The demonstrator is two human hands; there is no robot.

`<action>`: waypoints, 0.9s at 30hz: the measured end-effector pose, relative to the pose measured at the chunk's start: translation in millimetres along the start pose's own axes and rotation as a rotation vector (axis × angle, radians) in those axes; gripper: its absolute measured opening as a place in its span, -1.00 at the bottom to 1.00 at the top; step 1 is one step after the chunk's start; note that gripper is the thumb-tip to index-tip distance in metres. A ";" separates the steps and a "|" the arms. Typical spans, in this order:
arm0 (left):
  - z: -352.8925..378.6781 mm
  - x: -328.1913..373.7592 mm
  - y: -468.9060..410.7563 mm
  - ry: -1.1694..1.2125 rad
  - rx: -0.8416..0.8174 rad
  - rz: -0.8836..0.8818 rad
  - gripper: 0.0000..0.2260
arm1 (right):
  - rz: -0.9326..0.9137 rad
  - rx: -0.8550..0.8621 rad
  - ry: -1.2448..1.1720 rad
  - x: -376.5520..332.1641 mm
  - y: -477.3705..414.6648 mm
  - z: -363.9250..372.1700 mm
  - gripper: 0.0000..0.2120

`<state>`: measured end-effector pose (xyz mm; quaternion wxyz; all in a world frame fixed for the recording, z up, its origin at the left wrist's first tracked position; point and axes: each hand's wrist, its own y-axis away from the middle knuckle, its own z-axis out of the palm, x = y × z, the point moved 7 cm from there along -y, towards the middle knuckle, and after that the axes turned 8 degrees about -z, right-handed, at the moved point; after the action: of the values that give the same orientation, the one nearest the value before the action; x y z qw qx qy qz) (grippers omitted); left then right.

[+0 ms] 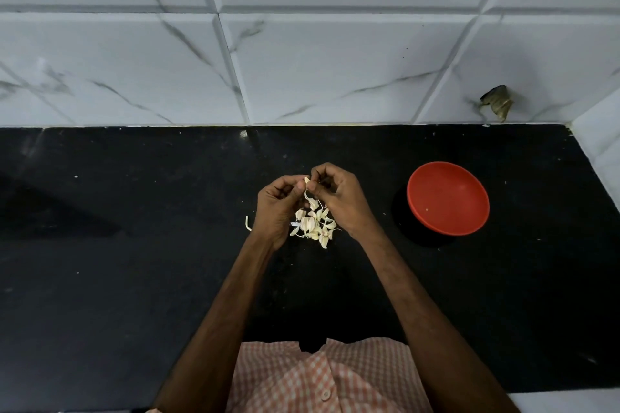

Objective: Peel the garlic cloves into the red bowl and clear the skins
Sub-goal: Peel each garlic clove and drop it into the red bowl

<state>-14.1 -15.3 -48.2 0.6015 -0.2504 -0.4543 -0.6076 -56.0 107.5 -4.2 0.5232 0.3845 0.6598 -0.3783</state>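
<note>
At the left of the black counter (pixel 134 245), one stray curl of skin (pixel 248 223) lies just beside the left wrist. The left hand (pixel 275 208) is raised over the counter with its fingers (pixel 291 183) curled in, pinching one side of a single garlic clove (pixel 306 181). The clove stands roughly upright between the two hands, long axis pointing up and away from us. A thin strip of skin seems to trail down from it toward the heap below. That heap, the pile of cloves (pixel 313 227), sits on the counter beneath and between the hands. It is a mix of cloves and papery bits that we cannot sort apart at this size. The right hand (pixel 339 201) meets the held clove from the other side with its fingertips bunched on it, so both hands grip the same clove. We judge this to be the peeling step, early in the task.

Farther right, well apart from the hands, the red bowl (pixel 448 198) rests open side up on the counter and holds only a pale speck that we can see. What matters next is that the bowl lies to the right of the held clove, on the right hand's side. Once bare, the clove would travel most easily in that hand. On the tiled wall above the bowl is a small dark object (pixel 496 103); we cannot tell what it is.
</note>
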 end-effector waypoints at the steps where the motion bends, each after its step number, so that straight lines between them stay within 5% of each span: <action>1: 0.0 -0.4 -0.5 -0.005 0.003 0.000 -0.89 | 0.005 0.001 0.001 0.3 -0.1 -0.1 -0.90; 18: -4.1 -5.8 -3.7 -0.068 0.079 0.038 -0.84 | -0.077 0.105 0.280 -0.7 0.6 -5.5 -0.96; 27: -9.7 3.1 -2.8 -0.413 0.196 0.183 -0.89 | -0.191 0.109 0.501 -9.3 0.5 -8.4 -0.95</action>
<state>-14.9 -25.5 -50.8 0.5697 -0.3499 -0.5998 -0.4396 -57.5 114.3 6.3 0.2845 0.4297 0.7805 -0.3538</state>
